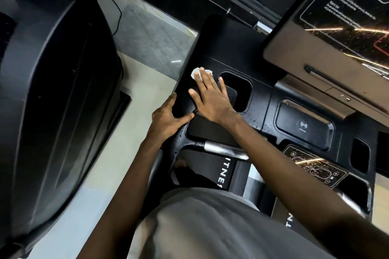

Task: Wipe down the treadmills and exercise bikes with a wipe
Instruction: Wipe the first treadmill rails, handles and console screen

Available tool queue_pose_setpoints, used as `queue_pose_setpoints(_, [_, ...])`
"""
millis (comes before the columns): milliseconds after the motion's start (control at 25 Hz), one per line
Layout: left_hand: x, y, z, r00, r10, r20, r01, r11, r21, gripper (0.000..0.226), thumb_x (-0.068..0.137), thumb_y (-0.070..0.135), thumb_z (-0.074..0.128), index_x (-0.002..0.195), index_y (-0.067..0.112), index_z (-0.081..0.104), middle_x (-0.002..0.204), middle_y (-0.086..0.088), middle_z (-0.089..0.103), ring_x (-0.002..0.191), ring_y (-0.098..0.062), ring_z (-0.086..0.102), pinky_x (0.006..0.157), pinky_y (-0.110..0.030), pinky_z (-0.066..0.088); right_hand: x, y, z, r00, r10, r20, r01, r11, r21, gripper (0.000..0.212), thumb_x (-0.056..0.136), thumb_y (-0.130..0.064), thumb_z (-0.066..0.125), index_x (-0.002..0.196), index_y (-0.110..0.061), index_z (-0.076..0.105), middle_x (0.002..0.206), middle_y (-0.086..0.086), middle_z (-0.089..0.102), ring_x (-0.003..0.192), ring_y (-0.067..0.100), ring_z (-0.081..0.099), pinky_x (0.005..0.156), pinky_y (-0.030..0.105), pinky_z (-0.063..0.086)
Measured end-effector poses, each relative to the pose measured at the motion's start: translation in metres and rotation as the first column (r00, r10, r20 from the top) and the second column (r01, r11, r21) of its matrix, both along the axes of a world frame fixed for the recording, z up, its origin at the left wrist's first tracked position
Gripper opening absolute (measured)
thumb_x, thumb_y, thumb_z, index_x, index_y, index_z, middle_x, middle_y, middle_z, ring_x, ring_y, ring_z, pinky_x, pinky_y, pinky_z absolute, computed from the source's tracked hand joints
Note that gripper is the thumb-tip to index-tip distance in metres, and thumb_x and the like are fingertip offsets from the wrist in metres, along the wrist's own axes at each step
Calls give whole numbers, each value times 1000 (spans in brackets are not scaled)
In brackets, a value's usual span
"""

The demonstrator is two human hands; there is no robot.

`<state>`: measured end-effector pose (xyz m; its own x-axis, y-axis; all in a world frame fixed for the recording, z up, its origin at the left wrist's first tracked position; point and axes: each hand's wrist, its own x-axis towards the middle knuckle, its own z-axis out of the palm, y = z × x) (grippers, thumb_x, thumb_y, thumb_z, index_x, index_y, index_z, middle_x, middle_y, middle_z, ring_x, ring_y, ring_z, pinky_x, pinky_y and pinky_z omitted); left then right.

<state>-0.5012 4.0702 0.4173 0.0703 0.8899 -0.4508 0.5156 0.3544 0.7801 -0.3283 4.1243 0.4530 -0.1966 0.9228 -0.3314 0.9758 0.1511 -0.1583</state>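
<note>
Head cam: the right hand lies flat, fingers straight, pressing the white wipe under its fingertips onto the treadmill console, with a cup pocket just beside that hand. I'd guess it's flat like that to spread pressure for a wide swipe. The left hand sits right next to that wrist, fingers curled over the console's edge and thumb on top, which looks like bracing to me. Count-wise: one wipe, two hands, one screen beyond the pressing hand, and one other black machine out past the bracing hand.
</note>
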Motion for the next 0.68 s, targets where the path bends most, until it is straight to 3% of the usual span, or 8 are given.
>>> queue_pose_setpoints(80, [6,1,3,1000,10,-23,-9,999,50,90,83,55,73,157,25,31,161,3,34,148,-17,32,121,-31,25,-3,24,0,1000,7,30,-8,1000,3,65,105,-54,16,160,-21,6,167,-3,-4,153,14,-6,123,49,-7])
queue_pose_setpoints(280, [24,17,9,992,-54,-117,71,986,153,84,86,54,69,156,27,32,163,-4,31,149,-23,29,120,-38,23,12,29,-1,967,-255,-11,255,966,45,66,105,-53,13,160,-19,3,167,-1,-5,154,16,-5,123,46,-8])
queue_pose_setpoints(480, [31,16,4,994,-71,-85,88,970,228,74,86,53,71,152,38,40,163,-4,29,149,-24,29,119,-48,28,37,27,0,968,-250,-21,251,962,107,60,106,-46,17,160,-22,6,167,-3,-1,154,15,-1,124,47,-3])
queue_pose_setpoints(680, [30,19,6,978,-106,-177,148,958,245,73,85,55,72,150,40,42,163,-6,29,147,-27,33,117,-42,29,63,-10,-1,921,-388,38,380,915,135,61,106,-47,17,160,-22,3,167,-2,-1,154,16,1,123,47,-3])
